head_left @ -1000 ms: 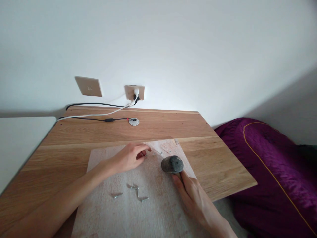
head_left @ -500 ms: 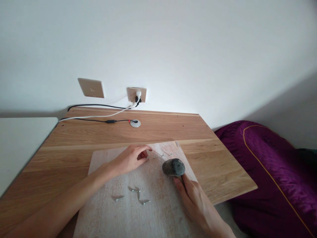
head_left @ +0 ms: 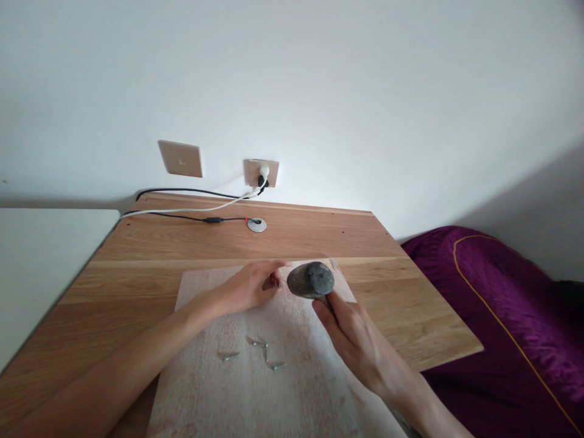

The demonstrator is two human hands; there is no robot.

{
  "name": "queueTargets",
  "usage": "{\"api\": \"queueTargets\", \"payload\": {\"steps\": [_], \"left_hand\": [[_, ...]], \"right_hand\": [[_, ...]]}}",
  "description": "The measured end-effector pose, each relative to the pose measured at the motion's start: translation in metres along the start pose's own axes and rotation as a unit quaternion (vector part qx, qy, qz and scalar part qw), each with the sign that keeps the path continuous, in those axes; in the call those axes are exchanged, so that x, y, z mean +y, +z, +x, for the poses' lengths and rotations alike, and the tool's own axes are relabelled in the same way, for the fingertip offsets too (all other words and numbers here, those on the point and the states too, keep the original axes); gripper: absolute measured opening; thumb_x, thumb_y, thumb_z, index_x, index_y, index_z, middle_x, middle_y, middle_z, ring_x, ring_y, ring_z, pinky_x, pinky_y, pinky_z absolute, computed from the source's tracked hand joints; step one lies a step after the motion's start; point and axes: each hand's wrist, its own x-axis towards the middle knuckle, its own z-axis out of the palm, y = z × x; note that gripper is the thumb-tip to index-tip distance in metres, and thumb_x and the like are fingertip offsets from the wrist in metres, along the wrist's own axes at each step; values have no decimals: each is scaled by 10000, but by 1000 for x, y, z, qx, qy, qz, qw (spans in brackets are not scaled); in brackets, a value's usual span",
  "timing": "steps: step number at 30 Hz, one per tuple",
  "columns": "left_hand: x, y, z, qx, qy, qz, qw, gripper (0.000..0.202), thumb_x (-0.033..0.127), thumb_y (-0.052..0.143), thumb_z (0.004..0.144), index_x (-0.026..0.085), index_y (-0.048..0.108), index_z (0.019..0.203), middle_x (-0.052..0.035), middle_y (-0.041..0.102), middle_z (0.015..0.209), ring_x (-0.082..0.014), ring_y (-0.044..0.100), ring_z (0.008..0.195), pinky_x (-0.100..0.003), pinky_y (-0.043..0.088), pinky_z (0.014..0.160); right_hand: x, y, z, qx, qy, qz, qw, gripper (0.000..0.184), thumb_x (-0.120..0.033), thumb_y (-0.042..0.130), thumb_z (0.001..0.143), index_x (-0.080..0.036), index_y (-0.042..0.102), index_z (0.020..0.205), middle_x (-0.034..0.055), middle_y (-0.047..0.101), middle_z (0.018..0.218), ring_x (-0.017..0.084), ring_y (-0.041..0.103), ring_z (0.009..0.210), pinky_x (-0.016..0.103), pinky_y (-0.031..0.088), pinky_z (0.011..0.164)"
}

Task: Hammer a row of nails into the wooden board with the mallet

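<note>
A pale, worn board [head_left: 219, 395] lies on a wooden desk [head_left: 137, 255]. My left hand [head_left: 249, 286] rests on the board's far part, fingers pinched on a small nail [head_left: 277, 282] held at the board. My right hand [head_left: 351, 337] grips the handle of a hammer whose dark grey head [head_left: 311, 280] hangs just right of the nail, close to my left fingertips. Three loose nails [head_left: 262, 353] lie on the board nearer to me.
A wall socket [head_left: 261, 173] with plugs and a blank plate [head_left: 180, 158] sit on the white wall. Cables [head_left: 182, 214] run along the desk's back edge to a round grommet [head_left: 257, 224]. A purple cushion [head_left: 502, 316] lies right of the desk; a white surface [head_left: 41, 255] lies left.
My right hand has lifted the hammer head up and left, from the board to beside my left fingertips. The left hand kept its pinch. The camera shifted slightly.
</note>
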Motion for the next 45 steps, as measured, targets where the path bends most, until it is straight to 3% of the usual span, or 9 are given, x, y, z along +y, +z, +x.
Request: {"api": "queueTargets", "payload": {"steps": [5, 9, 14, 18, 23, 28, 31, 36, 45], "left_hand": [[8, -8, 3, 13, 16, -8, 1000, 419, 91, 693, 819, 187, 678, 1226, -63, 718, 1095, -188, 642, 919, -311, 513, 843], [8, -7, 3, -7, -6, -43, 999, 258, 88, 652, 848, 184, 713, 1079, -28, 730, 957, -171, 642, 829, -290, 486, 771], [4, -3, 3, -8, -31, -52, 998, 308, 83, 669, 832, 176, 723, 1121, -10, 726, 879, -168, 645, 781, -287, 472, 738], [5, -3, 2, -3, -30, -65, 997, 169, 59, 621, 828, 171, 708, 921, 7, 697, 815, -151, 630, 751, -265, 450, 700], [4, -3, 1, 0, -14, -71, 997, 442, 43, 587, 844, 181, 699, 1250, 6, 722, 843, -149, 649, 733, -264, 468, 704], [2, -4, 2, -8, -34, -68, 997, 354, 69, 639, 852, 199, 735, 1168, -7, 751, 895, -162, 672, 782, -270, 488, 732], [0, -2, 1, -2, -20, -73, 997, 411, 93, 640, 882, 212, 706, 1269, -9, 760, 905, -170, 683, 796, -286, 508, 763], [-2, -2, 1, -13, -31, -71, 997, 378, 106, 655, 871, 214, 696, 1231, -5, 742, 893, -171, 679, 794, -296, 505, 761], [65, -58, -1, -238, -75, 112, 962, 240, 225, 870, 784, 214, 676, 924, 15, 707, 951, -184, 660, 863, -290, 426, 730]], "right_hand": [[-1, 7, 18, -35, -32, -48, 998, 219, -339, 378, 1139, -247, 558, 1054, 56, 749, 913, 258, 710, 830, 350, 386, 701], [5, 10, 20, -31, -41, -28, 998, 231, -368, 372, 1156, -254, 547, 1058, 37, 732, 895, 240, 696, 807, 349, 395, 720], [2, 11, 18, -27, -20, -41, 999, 253, -382, 370, 1154, -260, 542, 1013, 11, 678, 784, 231, 652, 712, 348, 363, 669], [-3, 14, 15, -15, -7, -29, 999, 261, -409, 370, 1146, -262, 550, 1027, 20, 695, 795, 236, 665, 712, 343, 375, 657], [-2, 15, 11, -31, 5, -41, 999, 264, -392, 365, 1133, -266, 526, 967, 31, 696, 784, 249, 669, 720, 345, 361, 647], [-4, 14, 12, -20, 5, -23, 1000, 259, -409, 356, 1131, -260, 533, 1014, 13, 678, 758, 224, 632, 657, 341, 375, 634], [-5, 15, 12, -45, 7, -34, 998, 269, -388, 351, 1131, -261, 525, 968, 42, 712, 808, 249, 668, 741, 352, 380, 665], [3, 11, -10, -27, 31, -1, 999, 338, -481, 359, 1144, -264, 546, 965, -1, 676, 745, 204, 636, 643, 317, 417, 627], [40, 24, -43, 3, 108, -12, 994, 401, -548, 333, 1127, -259, 589, 1017, -5, 644, 708, 258, 680, 671, 373, 529, 722]]}}
